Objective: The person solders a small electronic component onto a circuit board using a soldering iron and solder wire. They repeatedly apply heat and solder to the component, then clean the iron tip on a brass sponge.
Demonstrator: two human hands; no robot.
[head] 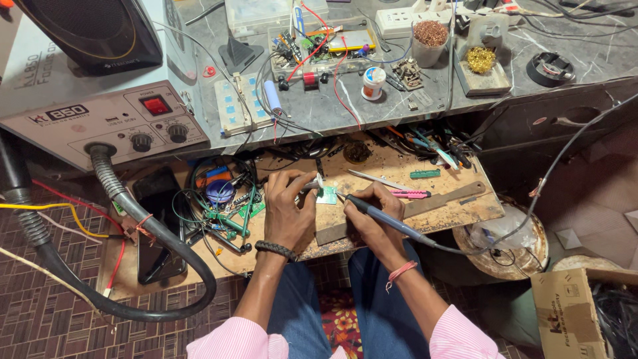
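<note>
My left hand (287, 209) pinches a thin solder wire or tool and steadies a small green circuit board (327, 195) on the wooden work board (392, 179). My right hand (372, 216) grips a soldering iron (385, 219) with a blue-grey handle, its tip touching the board's right edge. The iron's dark cable trails off to the right. Both wrists wear bands and both sleeves are pink.
A hot-air station (106, 123) with a thick hose (153, 233) sits at left beside a dark phone (158, 226) and tangled wires (226, 206). Tweezers (375, 178) and a pink knife (411, 194) lie behind my hands. A cluttered marble shelf (399, 100) lies beyond; cardboard box (571, 312) lower right.
</note>
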